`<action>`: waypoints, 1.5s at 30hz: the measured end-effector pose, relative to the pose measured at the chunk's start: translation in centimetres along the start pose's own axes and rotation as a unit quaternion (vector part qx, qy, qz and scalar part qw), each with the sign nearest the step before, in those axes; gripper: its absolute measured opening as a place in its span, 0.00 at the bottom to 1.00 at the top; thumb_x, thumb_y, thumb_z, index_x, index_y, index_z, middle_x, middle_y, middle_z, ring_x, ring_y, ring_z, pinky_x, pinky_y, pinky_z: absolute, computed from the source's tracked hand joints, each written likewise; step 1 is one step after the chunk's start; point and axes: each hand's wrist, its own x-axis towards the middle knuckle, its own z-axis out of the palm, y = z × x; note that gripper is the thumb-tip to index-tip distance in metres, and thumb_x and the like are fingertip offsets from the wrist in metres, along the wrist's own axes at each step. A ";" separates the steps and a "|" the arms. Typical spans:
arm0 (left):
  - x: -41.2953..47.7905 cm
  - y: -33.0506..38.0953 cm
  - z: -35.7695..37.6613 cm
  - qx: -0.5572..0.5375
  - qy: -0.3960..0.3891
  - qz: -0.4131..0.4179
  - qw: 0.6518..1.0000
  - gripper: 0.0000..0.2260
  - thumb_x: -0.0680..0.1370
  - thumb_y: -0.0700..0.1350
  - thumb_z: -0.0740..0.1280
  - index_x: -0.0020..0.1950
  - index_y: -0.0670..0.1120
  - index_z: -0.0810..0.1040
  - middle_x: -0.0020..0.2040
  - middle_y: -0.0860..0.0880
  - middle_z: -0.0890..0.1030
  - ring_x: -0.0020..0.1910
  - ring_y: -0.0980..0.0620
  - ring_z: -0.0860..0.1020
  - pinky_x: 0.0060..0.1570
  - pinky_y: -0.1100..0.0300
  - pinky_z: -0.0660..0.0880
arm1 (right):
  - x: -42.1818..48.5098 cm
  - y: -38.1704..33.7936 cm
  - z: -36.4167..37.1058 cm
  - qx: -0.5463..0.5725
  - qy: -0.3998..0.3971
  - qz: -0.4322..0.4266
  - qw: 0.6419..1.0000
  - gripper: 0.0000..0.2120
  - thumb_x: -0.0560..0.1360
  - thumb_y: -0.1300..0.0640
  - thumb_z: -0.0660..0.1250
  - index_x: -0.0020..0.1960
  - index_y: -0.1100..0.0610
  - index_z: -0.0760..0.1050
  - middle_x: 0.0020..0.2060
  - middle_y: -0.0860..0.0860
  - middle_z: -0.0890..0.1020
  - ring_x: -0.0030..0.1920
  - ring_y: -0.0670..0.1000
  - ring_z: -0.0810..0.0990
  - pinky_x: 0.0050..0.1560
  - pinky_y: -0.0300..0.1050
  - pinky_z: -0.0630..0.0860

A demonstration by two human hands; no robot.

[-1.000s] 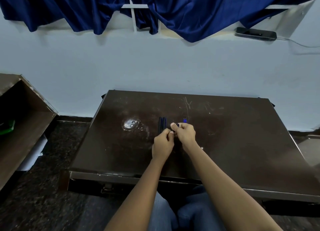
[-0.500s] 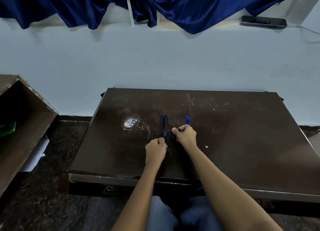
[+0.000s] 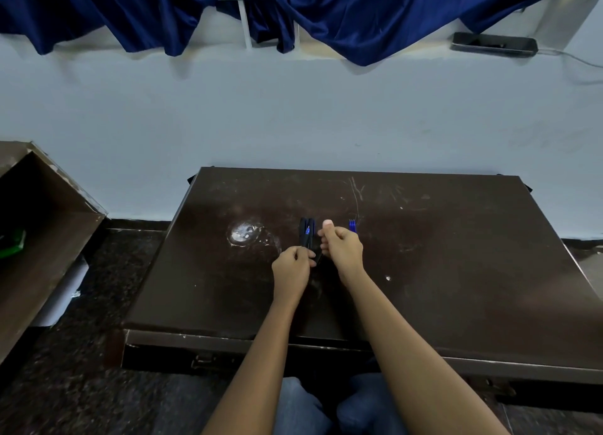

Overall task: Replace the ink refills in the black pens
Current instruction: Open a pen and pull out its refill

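The black pens [image 3: 307, 234] lie in a tight bundle near the middle of the table [image 3: 456, 271], side by side, pointing away from me toward the wall. A bit of blue shows among them. My left hand [image 3: 291, 267] sits at their near end, fingers curled, thumb and forefinger pinching the end of the bundle. My right hand [image 3: 343, 249] is just beside it on the right, close but apart, fingers clenched into the palm and thumb sticking up. I cannot tell whether it grips anything. Just beyond its knuckles the blue refills [image 3: 352, 226] lie on the table, parallel to the pens and near them.

To the left of the pens is a whitish worn patch [image 3: 243, 234] in the dark top, and to the right of my right forearm a small white speck [image 3: 387, 278]. From the refills a broad stretch of scratched brown surface runs out to the right edge, and a narrower one runs from the patch to the left edge. The far edge meets the pale wall [image 3: 293, 118]. The near edge, with a metal latch [image 3: 203, 360] on its front face, lies above my knees [image 3: 303, 408].

Off to the left stands an open brown box [image 3: 55, 239], well apart from the table, on the dark speckled floor [image 3: 81, 385]. A blue curtain [image 3: 359, 17] hangs over the wall, with a dark phone [image 3: 494, 45] on the ledge at the right.
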 end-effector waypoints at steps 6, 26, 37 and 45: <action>-0.8 1.6 0.8 0.059 -0.009 0.103 0.993 0.10 0.77 0.44 0.61 0.38 0.47 0.79 0.32 0.53 0.79 0.31 0.59 0.76 0.30 0.73 0.69 | -1.2 -1.3 -0.5 0.089 -0.033 0.047 0.994 0.16 0.68 0.51 0.76 0.42 0.65 0.81 0.29 0.53 0.82 0.26 0.47 0.76 0.33 0.42 0.78; -2.4 6.6 -0.2 -0.246 -0.137 -0.168 0.945 0.15 0.80 0.50 0.62 0.34 0.47 0.75 0.23 0.55 0.67 0.16 0.61 0.58 0.13 0.69 0.53 | -1.7 -5.1 -3.0 0.281 -0.187 0.119 0.934 0.06 0.75 0.65 0.66 0.41 0.64 0.79 0.29 0.52 0.81 0.23 0.43 0.75 0.31 0.34 0.75; -3.6 6.6 -0.6 -0.172 -0.111 -0.101 0.973 0.18 0.79 0.52 0.60 0.33 0.47 0.79 0.23 0.53 0.68 0.18 0.59 0.61 0.16 0.67 0.58 | -3.3 -5.8 -2.9 0.267 -0.246 0.117 0.925 0.11 0.79 0.56 0.63 0.54 0.63 0.78 0.33 0.49 0.83 0.24 0.43 0.67 0.28 0.38 0.72; -2.9 4.1 -2.5 0.091 -0.087 0.099 0.987 0.15 0.79 0.45 0.58 0.34 0.48 0.78 0.27 0.53 0.72 0.26 0.57 0.68 0.26 0.65 0.65 | -3.6 -5.8 -2.4 0.175 -0.165 0.092 0.966 0.07 0.76 0.62 0.67 0.44 0.65 0.80 0.30 0.53 0.84 0.20 0.45 0.75 0.26 0.35 0.75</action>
